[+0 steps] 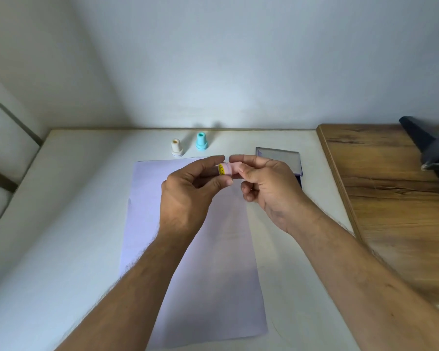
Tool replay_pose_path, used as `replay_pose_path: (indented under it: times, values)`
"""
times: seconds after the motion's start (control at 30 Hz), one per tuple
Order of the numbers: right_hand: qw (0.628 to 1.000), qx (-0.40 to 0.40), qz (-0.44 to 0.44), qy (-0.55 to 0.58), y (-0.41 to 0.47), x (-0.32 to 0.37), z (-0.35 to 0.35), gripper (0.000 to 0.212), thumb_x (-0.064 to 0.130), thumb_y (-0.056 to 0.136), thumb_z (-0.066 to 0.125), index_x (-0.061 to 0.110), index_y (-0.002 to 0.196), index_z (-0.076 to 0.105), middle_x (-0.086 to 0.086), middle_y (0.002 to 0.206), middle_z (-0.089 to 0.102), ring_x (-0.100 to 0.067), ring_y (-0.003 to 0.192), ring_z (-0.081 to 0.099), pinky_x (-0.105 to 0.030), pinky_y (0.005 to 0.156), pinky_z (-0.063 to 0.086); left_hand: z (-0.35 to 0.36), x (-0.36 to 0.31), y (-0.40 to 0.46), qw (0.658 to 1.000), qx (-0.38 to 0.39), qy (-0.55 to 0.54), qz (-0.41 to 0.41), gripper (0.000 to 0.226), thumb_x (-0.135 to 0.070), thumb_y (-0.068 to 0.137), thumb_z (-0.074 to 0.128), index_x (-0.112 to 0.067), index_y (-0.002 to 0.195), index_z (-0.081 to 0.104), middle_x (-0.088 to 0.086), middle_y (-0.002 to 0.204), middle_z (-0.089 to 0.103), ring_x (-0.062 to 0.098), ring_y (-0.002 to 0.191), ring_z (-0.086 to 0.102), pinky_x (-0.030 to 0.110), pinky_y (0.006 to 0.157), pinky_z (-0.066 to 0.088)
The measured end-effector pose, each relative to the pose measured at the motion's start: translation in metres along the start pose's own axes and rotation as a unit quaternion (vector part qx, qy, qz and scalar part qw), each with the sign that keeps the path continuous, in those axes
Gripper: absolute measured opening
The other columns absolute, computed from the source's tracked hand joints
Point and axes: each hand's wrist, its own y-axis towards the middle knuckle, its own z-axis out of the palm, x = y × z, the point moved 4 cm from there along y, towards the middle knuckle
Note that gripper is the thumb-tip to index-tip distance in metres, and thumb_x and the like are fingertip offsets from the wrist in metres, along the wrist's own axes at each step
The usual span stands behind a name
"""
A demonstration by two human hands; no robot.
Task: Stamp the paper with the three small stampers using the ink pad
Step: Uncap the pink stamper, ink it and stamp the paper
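Note:
A pink stamper [228,169] with a yellow smiley sticker lies sideways in the air above the top of the white paper [208,262]. My left hand [188,193] pinches its wide end between thumb and fingers. My right hand [266,183] pinches its narrow end. A cream stamper [176,147] and a teal stamper [202,141] stand upright on the table just beyond the paper's far edge. The ink pad [281,158], its clear lid raised, sits to the right of the paper, partly hidden behind my right hand.
The white table [61,224] ends at a wall behind the stampers. A wooden surface [395,198] adjoins it on the right, with a dark object [431,148] at its far right edge. A pale sofa [3,153] lies to the left.

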Motion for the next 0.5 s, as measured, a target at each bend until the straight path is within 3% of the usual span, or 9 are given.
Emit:
replay_pose_path:
  times: [0.07, 0.17, 0.33, 0.5]
  values:
    - [0.999, 0.002, -0.021, -0.026, -0.001, 0.003, -0.005, 0.018, 0.012, 0.092, 0.063, 0.023, 0.1, 0.074, -0.015, 0.084, 0.073, -0.015, 0.055, 0.049, -0.031, 0.055, 0.041, 0.002, 0.001, 0.001, 1.0, 0.003, -0.01, -0.015, 0.029, -0.018, 0.08, 0.08, -0.023, 0.108, 0.075, -0.003, 0.089, 0.079, 0.013, 0.084, 0.074, 0.031, 0.087, 0.058]
    - [0.997, -0.007, -0.051, -0.066, -0.003, 0.007, -0.01, 0.014, 0.015, 0.088, 0.07, 0.024, 0.098, 0.075, 0.005, 0.069, 0.07, -0.014, 0.058, 0.055, -0.034, 0.06, 0.046, 0.004, 0.003, 0.002, 0.999, 0.008, -0.027, -0.037, 0.022, -0.02, 0.083, 0.078, -0.02, 0.105, 0.077, 0.003, 0.085, 0.079, 0.026, 0.083, 0.074, 0.038, 0.084, 0.061]
    - [0.994, -0.035, -0.061, -0.08, -0.005, 0.007, -0.013, 0.015, 0.015, 0.087, 0.072, 0.016, 0.102, 0.077, 0.001, 0.075, 0.075, -0.013, 0.063, 0.068, -0.028, 0.066, 0.057, 0.009, 0.001, 0.0, 1.0, 0.015, 0.008, -0.014, 0.04, -0.013, 0.079, 0.081, -0.032, 0.114, 0.072, -0.008, 0.1, 0.077, 0.01, 0.079, 0.074, 0.026, 0.083, 0.057]
    - [0.998, -0.009, -0.055, -0.012, -0.006, 0.009, -0.013, 0.024, 0.004, 0.088, 0.069, 0.016, 0.108, 0.073, -0.009, 0.085, 0.076, -0.023, 0.069, 0.073, -0.032, 0.068, 0.06, 0.01, -0.003, -0.004, 1.0, -0.001, 0.015, -0.001, 0.038, -0.011, 0.079, 0.081, -0.028, 0.113, 0.074, -0.009, 0.092, 0.079, 0.004, 0.084, 0.075, 0.01, 0.08, 0.051]
